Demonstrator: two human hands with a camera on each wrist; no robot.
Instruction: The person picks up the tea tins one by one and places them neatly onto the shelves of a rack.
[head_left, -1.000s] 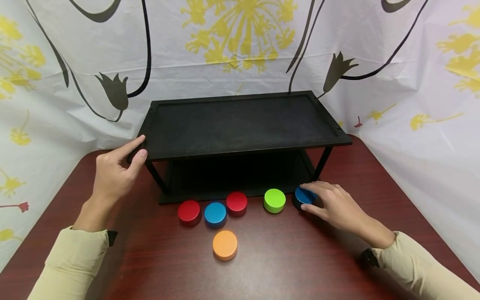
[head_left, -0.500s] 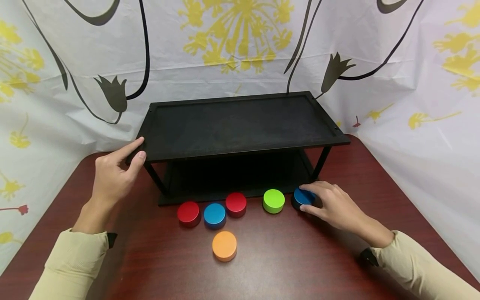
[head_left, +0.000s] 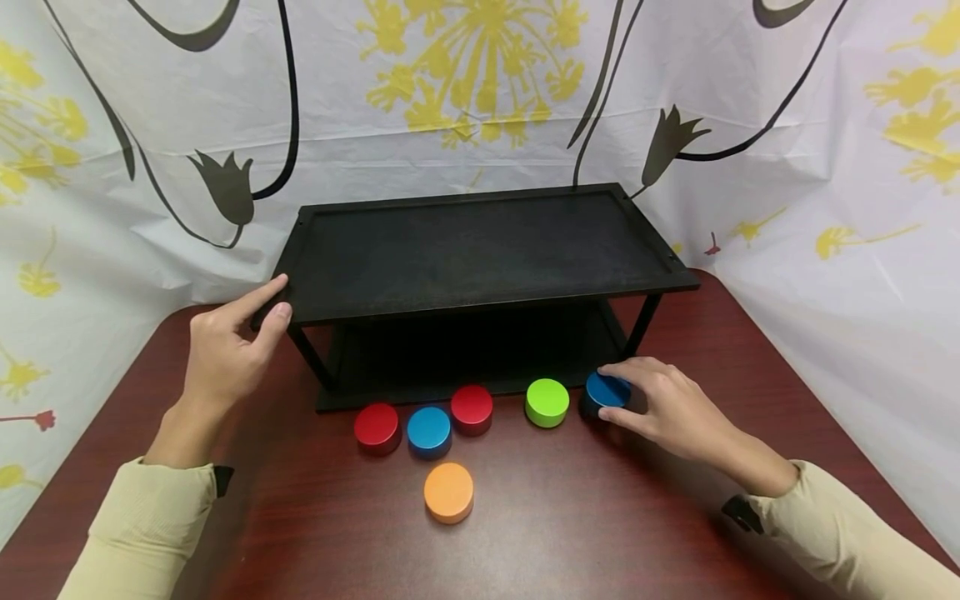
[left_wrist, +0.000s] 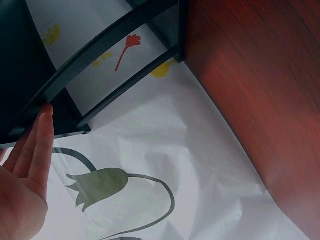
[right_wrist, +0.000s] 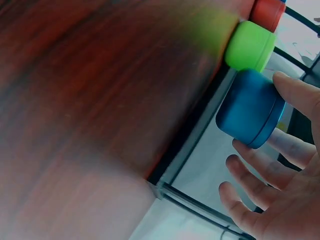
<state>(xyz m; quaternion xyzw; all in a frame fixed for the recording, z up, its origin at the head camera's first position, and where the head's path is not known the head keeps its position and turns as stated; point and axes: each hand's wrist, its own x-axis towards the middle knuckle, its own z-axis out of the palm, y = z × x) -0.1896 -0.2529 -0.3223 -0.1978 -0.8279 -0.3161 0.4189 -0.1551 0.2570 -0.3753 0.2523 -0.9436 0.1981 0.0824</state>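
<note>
In the head view my left hand [head_left: 228, 354] holds the left front corner of a black two-tier shelf [head_left: 480, 250], with thumb and index finger at its top edge. The left wrist view shows the other fingers [left_wrist: 39, 155] lying nearly straight against the board. At the shelf's right front, my right hand [head_left: 667, 408] grips a dark blue puck [head_left: 606, 393] between thumb and fingers. In the right wrist view this blue puck [right_wrist: 250, 110] has a seam near one end. Left of it sits a lime green puck [head_left: 547, 402], apart from it in the head view.
Along the shelf's front stand a red puck [head_left: 472, 409], a lighter blue puck [head_left: 430, 432] and another red puck [head_left: 378, 428]. An orange puck [head_left: 448, 492] sits nearer me on the brown table [head_left: 337, 533]. A flower-printed white sheet [head_left: 480, 100] hangs behind.
The view has shifted very slightly. Over the last half second my right hand and the blue puck have barely moved. The left hand stays on the shelf corner.
</note>
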